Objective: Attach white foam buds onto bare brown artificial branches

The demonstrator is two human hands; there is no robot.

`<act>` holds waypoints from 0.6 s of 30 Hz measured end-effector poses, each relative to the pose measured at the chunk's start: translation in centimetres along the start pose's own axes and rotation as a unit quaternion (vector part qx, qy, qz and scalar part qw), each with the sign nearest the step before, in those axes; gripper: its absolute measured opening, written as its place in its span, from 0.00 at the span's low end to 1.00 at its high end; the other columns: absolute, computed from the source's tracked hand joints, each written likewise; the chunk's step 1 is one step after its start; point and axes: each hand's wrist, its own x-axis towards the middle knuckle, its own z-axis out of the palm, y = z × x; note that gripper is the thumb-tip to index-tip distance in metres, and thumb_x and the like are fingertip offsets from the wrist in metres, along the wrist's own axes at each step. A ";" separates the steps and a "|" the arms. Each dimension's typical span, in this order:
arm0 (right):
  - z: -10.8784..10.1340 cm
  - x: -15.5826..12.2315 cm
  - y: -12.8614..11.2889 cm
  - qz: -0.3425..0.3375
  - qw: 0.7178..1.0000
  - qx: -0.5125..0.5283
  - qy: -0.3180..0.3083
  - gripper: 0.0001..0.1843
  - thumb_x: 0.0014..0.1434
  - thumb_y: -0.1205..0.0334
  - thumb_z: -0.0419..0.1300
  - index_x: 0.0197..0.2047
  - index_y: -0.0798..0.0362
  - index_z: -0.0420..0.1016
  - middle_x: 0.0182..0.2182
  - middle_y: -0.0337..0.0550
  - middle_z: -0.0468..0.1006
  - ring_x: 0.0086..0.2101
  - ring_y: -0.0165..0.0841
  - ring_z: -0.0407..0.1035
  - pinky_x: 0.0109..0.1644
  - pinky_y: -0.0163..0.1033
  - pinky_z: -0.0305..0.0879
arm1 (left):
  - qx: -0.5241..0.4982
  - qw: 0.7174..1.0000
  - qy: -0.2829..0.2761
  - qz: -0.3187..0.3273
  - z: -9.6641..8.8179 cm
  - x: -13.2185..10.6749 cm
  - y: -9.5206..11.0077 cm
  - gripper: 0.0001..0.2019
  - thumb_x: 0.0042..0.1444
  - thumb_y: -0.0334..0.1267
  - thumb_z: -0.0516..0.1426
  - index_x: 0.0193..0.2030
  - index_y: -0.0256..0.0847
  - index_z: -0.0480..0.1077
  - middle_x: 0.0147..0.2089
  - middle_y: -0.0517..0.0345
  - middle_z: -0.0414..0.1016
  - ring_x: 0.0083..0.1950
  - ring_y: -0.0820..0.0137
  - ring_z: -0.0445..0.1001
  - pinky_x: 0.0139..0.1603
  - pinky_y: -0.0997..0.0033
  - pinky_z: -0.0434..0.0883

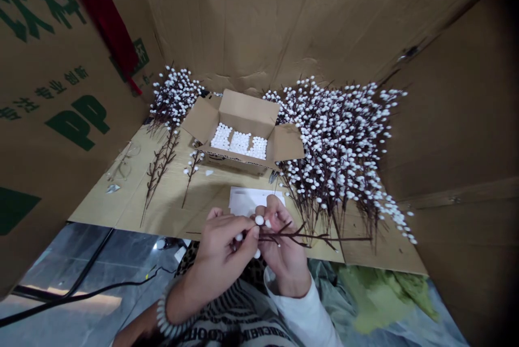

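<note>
My left hand [221, 244] pinches a small white foam bud [259, 220] between thumb and forefinger, and more white buds show under its fingers. My right hand [284, 247] is closed around a dark brown bare branch [316, 237] whose twigs point right. The bud sits at a twig tip between the two hands. Both hands hover over the near edge of the cardboard work surface [203, 201].
An open cardboard box [243, 133] holds many white buds. A large pile of finished budded branches [344, 147] lies right, a smaller bunch [174, 95] back left, bare twigs [160, 168] left. White paper [247, 198] lies ahead. Cardboard walls surround; black cables [81, 293] cross the floor.
</note>
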 end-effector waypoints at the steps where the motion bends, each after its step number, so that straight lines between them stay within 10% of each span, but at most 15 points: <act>1: 0.0 -0.1 0.1 -0.002 1.000 -0.001 0.003 0.17 0.48 0.56 0.69 0.23 0.51 0.63 0.20 0.32 0.61 0.21 0.26 0.51 0.22 0.27 0.50 | -0.001 1.000 -0.001 -0.001 0.0 0.0 0.0 0.11 0.59 0.30 0.51 0.27 0.40 0.69 0.19 0.66 0.70 0.21 0.75 0.65 0.33 0.68 0.57; 18: 0.0 -0.2 1.2 -0.041 0.999 0.007 0.009 0.18 0.49 0.56 0.68 0.24 0.50 0.61 0.19 0.30 0.59 0.19 0.24 0.50 0.24 0.27 0.55 | -0.072 0.997 0.003 0.020 0.2 0.0 0.3 0.11 0.59 0.28 0.51 0.26 0.40 0.68 0.20 0.65 0.70 0.23 0.74 0.66 0.32 0.69 0.59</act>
